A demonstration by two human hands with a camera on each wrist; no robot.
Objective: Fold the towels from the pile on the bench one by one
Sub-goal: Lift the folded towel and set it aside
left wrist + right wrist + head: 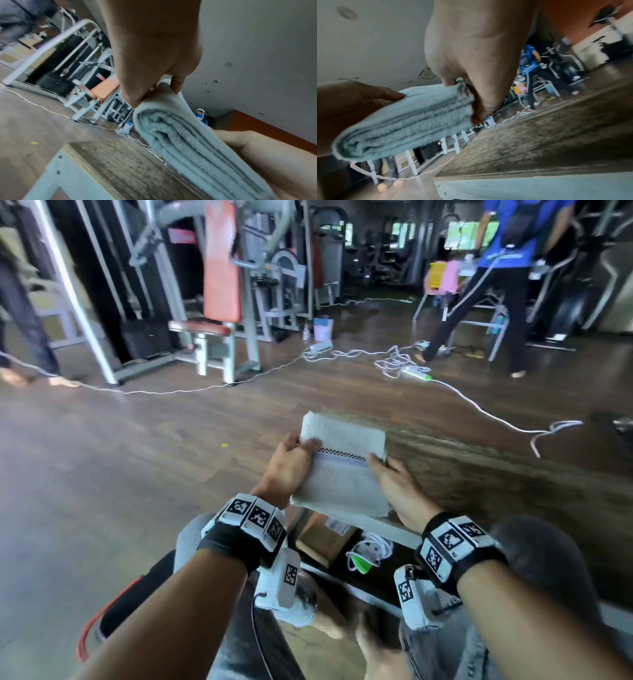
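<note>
Grey folded towel (342,463), pinched at both ends by left hand (291,467) and right hand (397,484) above the bench (513,470), could unfold if either grip loosens.

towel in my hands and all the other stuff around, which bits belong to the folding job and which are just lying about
Part of the job:
- folded towel, held off the bench
- left hand, gripping its left edge
- right hand, gripping its right edge
- wooden bench

Just lying about:
- white cables on the floor
- cardboard box under the bench
- orange gym machine
</note>
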